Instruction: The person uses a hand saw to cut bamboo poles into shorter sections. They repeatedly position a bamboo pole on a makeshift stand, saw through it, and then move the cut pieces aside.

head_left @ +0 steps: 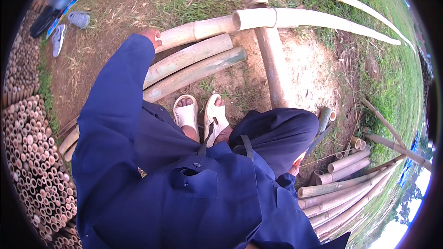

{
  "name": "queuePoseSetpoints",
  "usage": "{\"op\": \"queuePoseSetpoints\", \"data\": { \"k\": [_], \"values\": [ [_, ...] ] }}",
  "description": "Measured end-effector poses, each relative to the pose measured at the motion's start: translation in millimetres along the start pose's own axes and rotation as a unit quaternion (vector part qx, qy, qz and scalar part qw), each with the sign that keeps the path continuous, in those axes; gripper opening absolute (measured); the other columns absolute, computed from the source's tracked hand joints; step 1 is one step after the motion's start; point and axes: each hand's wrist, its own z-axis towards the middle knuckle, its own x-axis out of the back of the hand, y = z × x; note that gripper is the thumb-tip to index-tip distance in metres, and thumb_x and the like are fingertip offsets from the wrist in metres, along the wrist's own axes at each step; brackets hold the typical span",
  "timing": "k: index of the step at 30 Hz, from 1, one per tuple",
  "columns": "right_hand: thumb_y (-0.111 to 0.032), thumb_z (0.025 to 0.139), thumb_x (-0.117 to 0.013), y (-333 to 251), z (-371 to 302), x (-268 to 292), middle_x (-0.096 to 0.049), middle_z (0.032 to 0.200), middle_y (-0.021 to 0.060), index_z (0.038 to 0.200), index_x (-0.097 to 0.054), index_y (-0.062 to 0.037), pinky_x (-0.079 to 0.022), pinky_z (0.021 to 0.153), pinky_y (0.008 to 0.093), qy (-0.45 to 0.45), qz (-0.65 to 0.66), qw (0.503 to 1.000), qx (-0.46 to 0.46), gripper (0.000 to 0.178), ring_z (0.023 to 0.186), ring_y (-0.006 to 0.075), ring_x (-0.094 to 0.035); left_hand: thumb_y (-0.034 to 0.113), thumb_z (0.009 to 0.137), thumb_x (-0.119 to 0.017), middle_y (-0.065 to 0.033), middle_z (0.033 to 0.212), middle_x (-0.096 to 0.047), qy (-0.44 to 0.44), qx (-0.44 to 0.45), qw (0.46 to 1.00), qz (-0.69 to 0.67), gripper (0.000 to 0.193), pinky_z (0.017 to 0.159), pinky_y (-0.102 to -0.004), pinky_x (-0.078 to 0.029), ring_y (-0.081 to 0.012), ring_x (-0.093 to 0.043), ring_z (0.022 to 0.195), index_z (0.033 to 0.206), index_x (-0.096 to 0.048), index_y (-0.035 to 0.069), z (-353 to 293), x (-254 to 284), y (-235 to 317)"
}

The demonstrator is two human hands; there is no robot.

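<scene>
The ground [115, 7] is brown dirt patched with green grass (pale debris litters the middle). Directly on it are the person's cream sandals [215, 113], grey shoes [79, 20] at the upper left, and a stack of cut bamboo [34, 170] along the left edge.

No readable text here tbh, just some tiny dark print [177, 118] on the left sandal [187, 114], too small.
</scene>
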Motion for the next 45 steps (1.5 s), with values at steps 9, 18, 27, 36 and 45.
{"op": "queuePoseSetpoints", "data": {
  "k": [9, 18, 27, 36, 45],
  "values": [
    [0.005, 0.09, -0.055, -160, 107, 72, -0.075, 0.1, 0.0132, 0.109, -0.07, -0.0006, -0.059, 0.078, 0.0336, 0.038, 0.082, 0.988, 0.122, 0.025, 0.087, 0.0209, -0.073, 0.031, 0.089, -0.076, -0.0136, 0.101, -0.076, 0.192, 0.082, 0.957, -0.201, 0.04, 0.086, -0.0426, -0.055, -0.0293, -0.073, 0.093, 0.122, -0.068, 0.009, -116, -29, -169],
    [-0.016, 0.097, -0.068, -445, 90, -152, -0.071, 0.123, 0.0184, 0.134, -0.061, 0.001, -0.057, 0.094, 0.0402, -0.347, 0.128, 0.877, 0.307, 0.041, 0.11, 0.0285, -0.071, 0.038, 0.092, -0.073, -0.0156, 0.119, -0.071, 0.227, 0.213, 0.939, -0.144, 0.037, 0.101, -0.0457, -0.05, -0.0347, -0.064, 0.115, 0.115, -0.071, 0.009, -133, -183, -221],
    [-0.053, 0.096, -0.065, -496, 125, -295, -0.045, 0.157, 0.0269, 0.157, -0.037, 0.0048, -0.029, 0.122, 0.0401, -0.352, 0.136, 0.898, 0.228, 0.088, 0.149, 0.0346, -0.04, 0.055, 0.101, -0.051, -0.0147, 0.139, -0.064, 0.032, 0.278, 0.949, -0.147, 0.054, 0.115, -0.0489, -0.038, -0.0337, -0.053, 0.137, 0.131, -0.068, 0.014, -96, -171, -185],
    [-0.054, 0.095, -0.069, -500, 130, -298, -0.068, 0.106, 0.0064, 0.12, -0.068, -0.0032, -0.046, 0.075, 0.0323, -0.316, 0.133, 0.922, 0.179, 0.057, 0.089, 0.0152, -0.058, 0.044, 0.101, -0.05, -0.0086, 0.141, -0.063, -0.076, 0.158, 0.984, -0.029, 0.043, 0.117, -0.0568, -0.037, -0.0307, -0.054, 0.137, 0.138, -0.064, 0.025, -87, -174, -196],
    [-0.038, 0.095, -0.075, -501, 97, -258, -0.073, 0.104, 0.0072, 0.124, -0.067, -0.001, -0.051, 0.067, 0.0309, -0.313, 0.166, 0.921, 0.162, 0.048, 0.086, 0.0145, -0.065, 0.03, 0.094, -0.059, -0.0143, 0.117, -0.072, -0.207, -0.106, 0.968, 0.098, 0.035, 0.102, -0.0487, -0.052, -0.0356, -0.066, 0.119, 0.125, -0.071, 0.021, -73, -186, -233]
  ]
}}
